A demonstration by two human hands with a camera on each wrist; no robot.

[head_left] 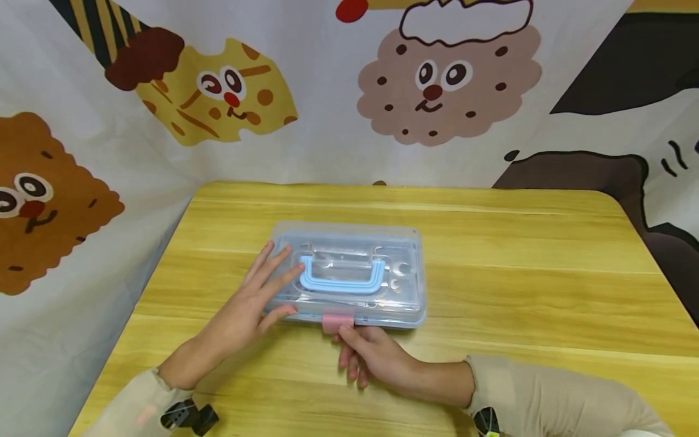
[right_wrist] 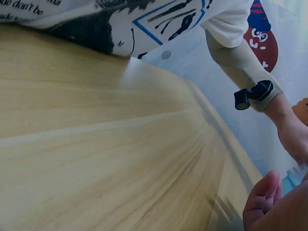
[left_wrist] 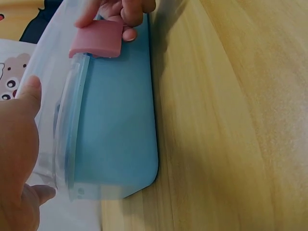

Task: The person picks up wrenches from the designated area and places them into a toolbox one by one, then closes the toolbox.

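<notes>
Here, at frame centre on the counter [head_left: 491, 255], the blue storage box [head_left: 349, 276] lies shut. Left hand [head_left: 248, 306] presses flat on its clear lid; right hand [head_left: 371, 355] pinches the pink latch [head_left: 337, 321]. Unlatching seems underway; lifting the clasp comes next.

A wooden table [head_left: 546, 273] with pale grain is seen, its far edge and left edge bordered by a white cloth backdrop [head_left: 322, 133] printed with brown and yellow cartoon biscuit faces.
</notes>
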